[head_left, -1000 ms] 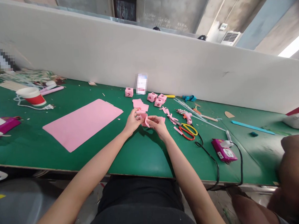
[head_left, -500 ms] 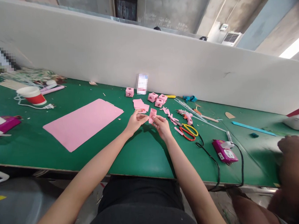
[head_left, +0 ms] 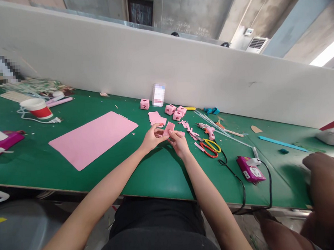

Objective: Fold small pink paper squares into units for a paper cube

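A small pink paper piece (head_left: 169, 128) is pinched between my left hand (head_left: 153, 137) and my right hand (head_left: 179, 142), just above the green table. Both hands are closed on its edges. Behind my left fingers lies a pile of pink paper squares (head_left: 154, 116). Several pink paper cubes with cut-out holes stand farther back, one cube (head_left: 145, 104) apart at the left and a cluster (head_left: 170, 109) to the right. Pink paper scraps (head_left: 190, 130) lie beside my right hand, close to scissors (head_left: 211, 148) with red and yellow handles.
A large pink sheet (head_left: 93, 140) lies left on the green table (head_left: 155, 178). A glue gun (head_left: 207, 130) and a magenta box (head_left: 250, 169) with a plug and black cord are at right. A paper cup (head_left: 37, 108) stands far left. Another person's arm (head_left: 325, 176) rests at the right edge.
The pink paper piece has turned from upright and curled to tilted and flatter. My left fingers have moved in to it. The other person's hand has shifted slightly left.
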The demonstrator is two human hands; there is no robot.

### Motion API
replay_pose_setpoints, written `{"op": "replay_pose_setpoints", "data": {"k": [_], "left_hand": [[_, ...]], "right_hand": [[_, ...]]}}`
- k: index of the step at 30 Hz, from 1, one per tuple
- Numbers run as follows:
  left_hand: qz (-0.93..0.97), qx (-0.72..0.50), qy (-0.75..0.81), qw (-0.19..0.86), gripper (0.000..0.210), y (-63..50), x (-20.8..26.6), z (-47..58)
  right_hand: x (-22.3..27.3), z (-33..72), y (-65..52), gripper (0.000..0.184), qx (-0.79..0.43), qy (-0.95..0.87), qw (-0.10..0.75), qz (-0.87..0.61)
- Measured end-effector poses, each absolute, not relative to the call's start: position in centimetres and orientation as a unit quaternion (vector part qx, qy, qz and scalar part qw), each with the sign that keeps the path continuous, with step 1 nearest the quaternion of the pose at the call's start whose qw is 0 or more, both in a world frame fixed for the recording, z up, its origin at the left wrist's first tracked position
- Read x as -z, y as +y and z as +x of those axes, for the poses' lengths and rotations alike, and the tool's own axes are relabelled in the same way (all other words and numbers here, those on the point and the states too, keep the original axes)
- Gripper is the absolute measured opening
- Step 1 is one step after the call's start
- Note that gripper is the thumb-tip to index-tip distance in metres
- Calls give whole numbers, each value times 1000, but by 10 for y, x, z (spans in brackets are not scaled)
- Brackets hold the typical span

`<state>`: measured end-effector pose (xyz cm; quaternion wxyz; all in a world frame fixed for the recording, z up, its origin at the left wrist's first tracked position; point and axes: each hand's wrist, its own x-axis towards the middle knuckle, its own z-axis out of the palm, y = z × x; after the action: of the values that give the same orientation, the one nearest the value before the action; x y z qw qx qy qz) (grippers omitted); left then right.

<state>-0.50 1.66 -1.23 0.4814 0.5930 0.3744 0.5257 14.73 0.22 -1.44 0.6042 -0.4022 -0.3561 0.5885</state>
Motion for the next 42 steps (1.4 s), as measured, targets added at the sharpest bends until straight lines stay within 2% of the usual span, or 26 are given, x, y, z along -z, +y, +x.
{"op": "replay_pose_setpoints", "data": {"k": [7, 16, 25, 35, 42], "left_hand": [[598, -521, 382, 475, 68, 16, 12, -6], [594, -511, 384, 488, 65, 14, 8, -5], [479, -580, 395, 528, 65, 17, 3, -8], [518, -557, 392, 517, 71, 19, 11, -9], [520, -552, 395, 519, 67, 19, 10, -9]], "right_hand": [[10, 147, 0, 41, -605, -367, 586, -394], [9, 149, 2, 39, -573, -358, 613, -410], [10, 149, 1, 42, -537, -400, 589, -453], [13, 148, 1, 45, -549, -399, 587, -442], [13, 149, 2, 47, -544, -398, 594, -439]]}}
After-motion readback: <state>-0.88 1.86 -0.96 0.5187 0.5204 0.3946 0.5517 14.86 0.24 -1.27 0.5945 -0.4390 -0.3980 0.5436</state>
